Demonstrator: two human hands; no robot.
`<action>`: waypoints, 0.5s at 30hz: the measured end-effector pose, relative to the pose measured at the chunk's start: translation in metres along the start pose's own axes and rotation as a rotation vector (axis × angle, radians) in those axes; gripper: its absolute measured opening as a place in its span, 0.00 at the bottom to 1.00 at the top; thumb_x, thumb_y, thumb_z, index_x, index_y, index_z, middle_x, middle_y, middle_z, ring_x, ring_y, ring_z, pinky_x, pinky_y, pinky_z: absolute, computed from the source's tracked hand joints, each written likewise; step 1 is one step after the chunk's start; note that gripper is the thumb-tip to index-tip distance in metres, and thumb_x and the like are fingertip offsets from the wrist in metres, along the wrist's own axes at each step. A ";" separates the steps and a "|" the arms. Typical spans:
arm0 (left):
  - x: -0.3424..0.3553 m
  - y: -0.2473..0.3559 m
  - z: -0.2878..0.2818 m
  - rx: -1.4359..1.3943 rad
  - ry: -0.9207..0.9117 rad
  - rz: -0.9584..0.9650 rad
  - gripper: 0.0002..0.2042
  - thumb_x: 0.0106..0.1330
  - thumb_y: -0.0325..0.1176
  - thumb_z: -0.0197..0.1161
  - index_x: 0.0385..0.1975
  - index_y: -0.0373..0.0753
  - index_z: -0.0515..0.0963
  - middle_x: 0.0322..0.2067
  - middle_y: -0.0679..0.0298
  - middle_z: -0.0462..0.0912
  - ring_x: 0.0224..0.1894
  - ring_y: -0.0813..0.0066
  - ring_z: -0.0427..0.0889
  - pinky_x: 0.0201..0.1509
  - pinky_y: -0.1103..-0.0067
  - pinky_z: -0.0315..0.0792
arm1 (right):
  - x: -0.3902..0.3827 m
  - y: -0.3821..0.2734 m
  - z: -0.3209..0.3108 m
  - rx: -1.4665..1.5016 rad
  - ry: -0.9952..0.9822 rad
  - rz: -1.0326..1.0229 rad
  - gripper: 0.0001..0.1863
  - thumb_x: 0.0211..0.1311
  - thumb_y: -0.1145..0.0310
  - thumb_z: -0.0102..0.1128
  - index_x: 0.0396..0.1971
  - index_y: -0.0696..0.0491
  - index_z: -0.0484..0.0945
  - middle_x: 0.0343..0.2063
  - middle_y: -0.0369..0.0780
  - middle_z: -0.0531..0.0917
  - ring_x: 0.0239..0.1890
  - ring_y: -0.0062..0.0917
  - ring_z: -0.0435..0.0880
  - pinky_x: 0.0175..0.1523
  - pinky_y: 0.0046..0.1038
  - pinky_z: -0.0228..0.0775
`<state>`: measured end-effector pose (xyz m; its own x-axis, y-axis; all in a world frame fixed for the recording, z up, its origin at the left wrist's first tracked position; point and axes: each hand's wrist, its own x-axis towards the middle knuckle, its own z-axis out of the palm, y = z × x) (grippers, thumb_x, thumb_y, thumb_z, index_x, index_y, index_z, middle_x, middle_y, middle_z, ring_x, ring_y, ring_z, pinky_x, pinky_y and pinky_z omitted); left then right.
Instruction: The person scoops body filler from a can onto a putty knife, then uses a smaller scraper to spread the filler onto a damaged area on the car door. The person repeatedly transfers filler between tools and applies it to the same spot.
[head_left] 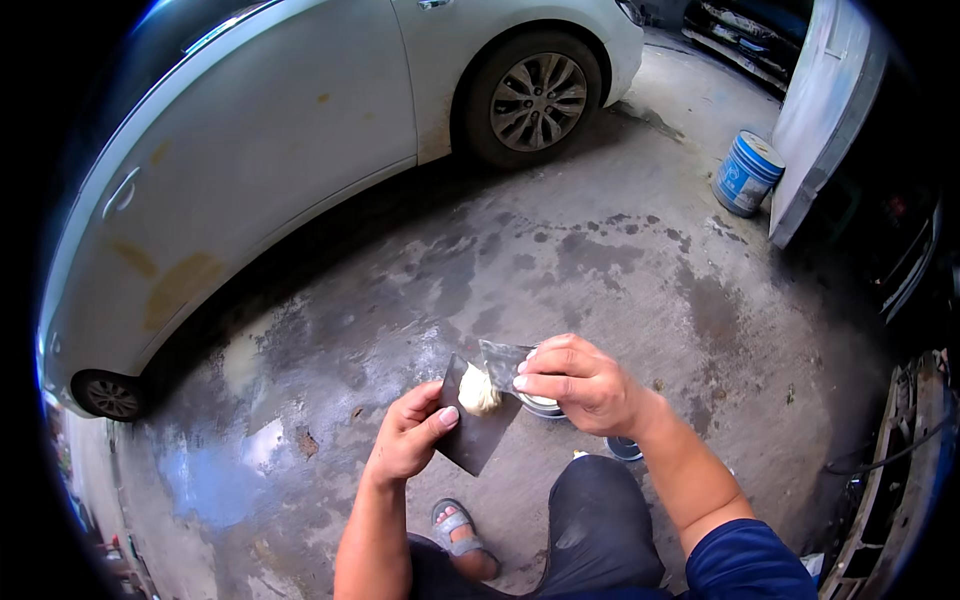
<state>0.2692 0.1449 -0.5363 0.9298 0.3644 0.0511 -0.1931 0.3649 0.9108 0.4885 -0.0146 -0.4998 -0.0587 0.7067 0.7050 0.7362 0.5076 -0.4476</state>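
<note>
On the dark plate (485, 440) we see a lump of cream-coloured paste (479, 390), sitting toward its far end. At the plate's left edge, the left hand (412, 430) is closed with its thumb on top and the fingers mostly underneath; we judge that this grip leaves most of the upper face free and lets it be tipped. Above the plate's far right side, the right hand (580, 385) is nearly closed, pinching a grey scraper (504, 362) between thumb and fingers. We take the hold near one end to be deliberate, since it leaves the other end bare beside the paste.

Right of the plate, a round tin (543, 407) is mostly hidden by the right hand, so we cannot tell what it contains. Farther right and nearer the body, a dark round object (625, 449) is cut across by the forearm; we cannot say what it is. Whether the scraper touches the paste or only overlaps it, we cannot tell. Well beyond the plate, a white car (300, 120) with tan patches (185, 285) runs out of view at the top.
</note>
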 end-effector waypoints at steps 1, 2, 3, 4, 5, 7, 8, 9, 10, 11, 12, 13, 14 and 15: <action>0.000 0.000 0.003 -0.090 -0.012 0.011 0.19 0.65 0.26 0.59 0.56 0.30 0.69 0.49 0.60 0.79 0.51 0.73 0.76 0.56 0.76 0.69 | -0.005 0.008 -0.002 -0.100 -0.065 -0.023 0.22 0.46 0.87 0.58 0.43 0.53 0.80 0.41 0.41 0.81 0.45 0.37 0.80 0.51 0.35 0.74; 0.001 0.004 0.004 -0.169 -0.024 0.025 0.20 0.65 0.27 0.59 0.56 0.30 0.69 0.48 0.59 0.79 0.51 0.72 0.76 0.56 0.76 0.69 | -0.011 0.011 0.001 -0.026 -0.009 0.081 0.21 0.49 0.87 0.57 0.44 0.53 0.80 0.42 0.41 0.81 0.45 0.36 0.80 0.51 0.34 0.74; 0.001 0.008 0.008 -0.269 -0.019 0.016 0.20 0.62 0.28 0.62 0.54 0.30 0.69 0.48 0.58 0.78 0.52 0.71 0.76 0.58 0.74 0.69 | -0.019 0.012 0.003 0.049 0.046 0.185 0.20 0.51 0.86 0.57 0.45 0.53 0.79 0.43 0.41 0.81 0.45 0.35 0.80 0.51 0.33 0.74; -0.003 0.004 0.007 -0.318 0.084 0.027 0.18 0.62 0.31 0.62 0.49 0.30 0.70 0.40 0.56 0.80 0.40 0.68 0.81 0.44 0.74 0.76 | -0.023 0.014 0.007 0.134 0.106 0.268 0.19 0.54 0.86 0.56 0.46 0.53 0.79 0.43 0.42 0.81 0.46 0.33 0.81 0.51 0.32 0.74; -0.001 0.004 0.004 -0.482 -0.075 -0.011 0.16 0.62 0.32 0.61 0.47 0.31 0.71 0.35 0.56 0.78 0.32 0.66 0.79 0.33 0.74 0.74 | -0.035 0.012 0.010 0.454 0.214 0.526 0.19 0.61 0.82 0.53 0.52 0.53 0.75 0.45 0.40 0.82 0.48 0.26 0.80 0.52 0.27 0.73; -0.002 0.002 0.007 -0.667 -0.153 -0.070 0.14 0.63 0.36 0.58 0.43 0.34 0.69 0.22 0.55 0.71 0.15 0.66 0.69 0.12 0.74 0.61 | -0.034 0.010 0.020 0.927 0.353 0.576 0.22 0.65 0.79 0.51 0.59 0.56 0.67 0.45 0.40 0.81 0.47 0.20 0.79 0.53 0.26 0.71; -0.001 -0.001 0.009 -0.787 -0.213 -0.092 0.15 0.63 0.36 0.58 0.44 0.34 0.67 0.22 0.57 0.70 0.17 0.67 0.70 0.14 0.75 0.62 | -0.030 0.005 0.021 1.045 0.357 0.595 0.23 0.65 0.77 0.52 0.60 0.57 0.64 0.44 0.41 0.82 0.46 0.20 0.79 0.53 0.26 0.71; 0.000 0.000 0.011 -0.847 -0.264 -0.102 0.15 0.63 0.36 0.58 0.44 0.34 0.66 0.22 0.58 0.70 0.18 0.67 0.71 0.15 0.76 0.63 | -0.026 0.006 0.025 1.058 0.267 0.598 0.24 0.64 0.74 0.55 0.60 0.59 0.63 0.44 0.42 0.81 0.46 0.19 0.79 0.53 0.24 0.70; 0.001 -0.001 0.015 -0.914 -0.310 -0.111 0.15 0.63 0.36 0.58 0.44 0.34 0.66 0.23 0.59 0.69 0.19 0.68 0.71 0.16 0.77 0.63 | -0.024 0.005 0.034 1.157 0.251 0.650 0.23 0.64 0.73 0.56 0.58 0.59 0.64 0.42 0.41 0.81 0.45 0.19 0.79 0.52 0.23 0.70; 0.001 -0.003 0.017 -0.953 -0.347 -0.137 0.16 0.64 0.36 0.58 0.45 0.34 0.67 0.23 0.60 0.69 0.20 0.69 0.72 0.17 0.78 0.65 | -0.022 0.007 0.038 1.166 0.209 0.667 0.22 0.65 0.72 0.56 0.57 0.59 0.64 0.41 0.41 0.81 0.44 0.19 0.79 0.52 0.23 0.70; 0.001 -0.008 0.015 -0.971 -0.382 -0.163 0.17 0.64 0.37 0.58 0.46 0.34 0.68 0.24 0.60 0.70 0.20 0.70 0.72 0.18 0.78 0.65 | -0.018 0.008 0.042 1.176 0.167 0.684 0.21 0.65 0.72 0.56 0.56 0.59 0.64 0.41 0.41 0.81 0.44 0.19 0.79 0.51 0.23 0.71; 0.001 -0.013 0.014 -0.989 -0.418 -0.181 0.17 0.64 0.37 0.58 0.47 0.34 0.68 0.24 0.60 0.70 0.20 0.70 0.72 0.18 0.79 0.65 | -0.013 0.008 0.045 1.169 0.140 0.693 0.21 0.65 0.71 0.56 0.55 0.58 0.64 0.39 0.40 0.81 0.43 0.18 0.78 0.50 0.23 0.71; 0.001 -0.016 0.013 -1.008 -0.454 -0.199 0.18 0.64 0.38 0.58 0.48 0.33 0.69 0.24 0.60 0.70 0.21 0.71 0.73 0.18 0.79 0.65 | -0.010 0.011 0.051 1.151 0.108 0.697 0.20 0.65 0.71 0.57 0.54 0.58 0.65 0.39 0.40 0.81 0.42 0.17 0.78 0.50 0.23 0.70; 0.000 -0.020 0.015 -0.990 -0.455 -0.169 0.20 0.63 0.39 0.58 0.50 0.32 0.69 0.23 0.61 0.70 0.20 0.71 0.72 0.17 0.80 0.64 | -0.009 0.011 0.052 1.157 0.081 0.707 0.20 0.64 0.70 0.57 0.54 0.58 0.66 0.39 0.40 0.81 0.43 0.17 0.78 0.50 0.23 0.70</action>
<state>0.2780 0.1247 -0.5482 0.9573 -0.0300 0.2877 -0.0293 0.9794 0.1996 0.4621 0.0102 -0.5393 0.1615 0.9760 0.1460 -0.3935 0.1994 -0.8974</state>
